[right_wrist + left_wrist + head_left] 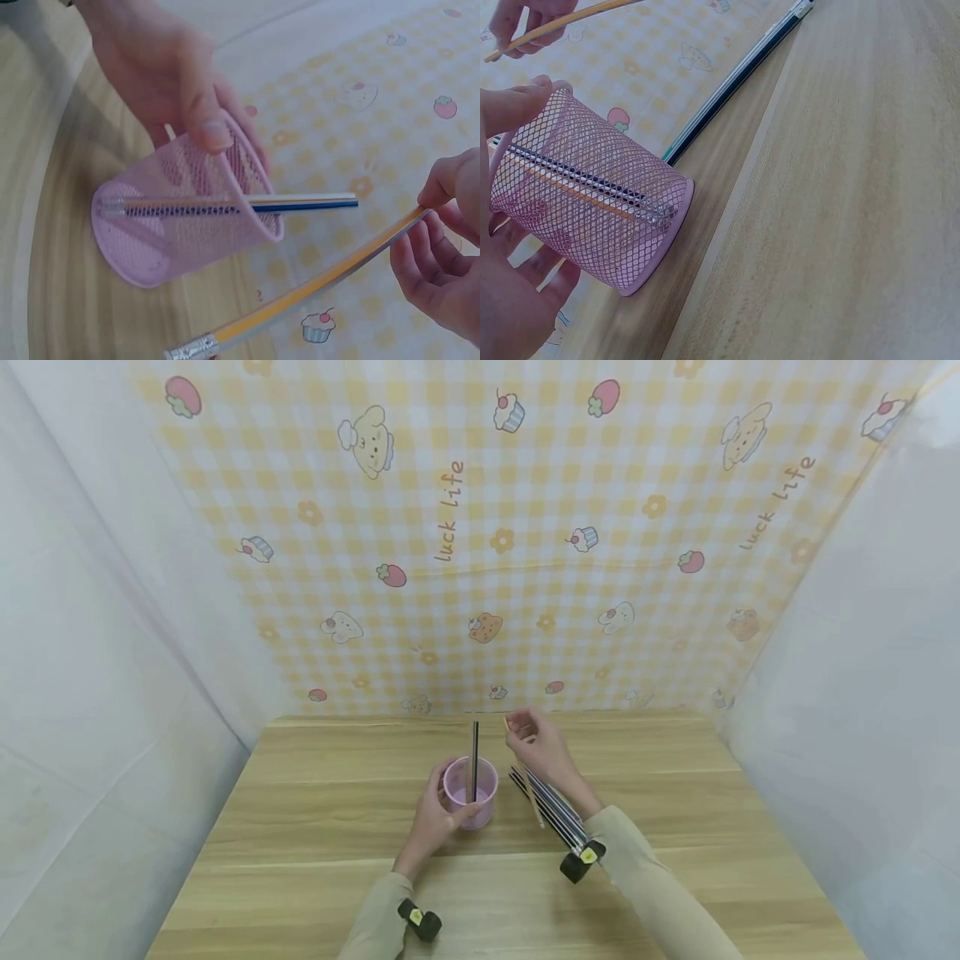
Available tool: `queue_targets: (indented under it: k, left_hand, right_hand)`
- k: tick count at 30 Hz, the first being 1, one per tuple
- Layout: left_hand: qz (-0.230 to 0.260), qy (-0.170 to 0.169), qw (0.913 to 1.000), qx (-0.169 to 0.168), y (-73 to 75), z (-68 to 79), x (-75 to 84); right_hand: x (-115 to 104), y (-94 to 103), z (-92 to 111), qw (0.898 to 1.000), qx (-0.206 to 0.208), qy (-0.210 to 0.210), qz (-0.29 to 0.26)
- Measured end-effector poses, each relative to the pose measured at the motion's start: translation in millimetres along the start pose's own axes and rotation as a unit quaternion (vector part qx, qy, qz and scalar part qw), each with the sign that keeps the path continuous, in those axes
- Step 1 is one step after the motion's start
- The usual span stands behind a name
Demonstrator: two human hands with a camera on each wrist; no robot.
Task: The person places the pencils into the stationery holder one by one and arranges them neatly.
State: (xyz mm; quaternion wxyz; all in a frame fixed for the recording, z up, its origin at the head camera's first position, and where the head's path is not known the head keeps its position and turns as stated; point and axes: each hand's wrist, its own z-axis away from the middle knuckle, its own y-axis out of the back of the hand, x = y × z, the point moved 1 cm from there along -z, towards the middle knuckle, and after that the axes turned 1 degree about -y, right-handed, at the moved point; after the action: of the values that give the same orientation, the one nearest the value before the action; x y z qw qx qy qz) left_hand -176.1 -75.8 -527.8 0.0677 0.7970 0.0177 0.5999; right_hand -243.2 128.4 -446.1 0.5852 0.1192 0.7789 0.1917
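Note:
A pink mesh pencil cup [471, 814] stands on the table, gripped round its side by my left hand [438, 818]. Inside it lean a few pencils [315, 202], one dark and one orange among them, their ferrule ends down at the bottom. My right hand [542, 747] pinches a yellow-orange pencil [300, 292] near one end, with its eraser end hanging downward, to the right of the cup and apart from it. Beneath that hand, several dark and silvery pencils [551, 806] lie in a bundle on the table, partly covered by the right wrist.
The wooden table [315, 827] runs back to a yellow checked cloth [480, 527] with cartoon prints. Pale walls [862, 693] rise on both sides. A black wrist camera [582, 860] sits over the near end of the pencil bundle.

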Motion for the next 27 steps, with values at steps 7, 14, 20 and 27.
queue_targets:
  k: [7,14,20,27]
  left_hand:
    - [0.008,0.004,1.0,0.001,-0.6,0.4,-0.2]
    - [0.006,-0.002,1.0,-0.003,0.3,0.5,0.5]
    - [0.004,-0.008,0.9999,-0.005,1.5,0.0,-1.4]
    - [0.003,-0.005,1.0,-0.005,0.9,0.3,-0.5]
  right_hand:
    - [-13,-0.7,-4,0.999,0.021,0.023,-0.044]
    - [-24,-3.6,-12,0.995,0.034,0.056,-0.074]
    - [-38,-8.2,-18,0.993,0.05,0.075,-0.071]
    - [-45,-18.0,-28,0.991,0.063,0.084,-0.088]
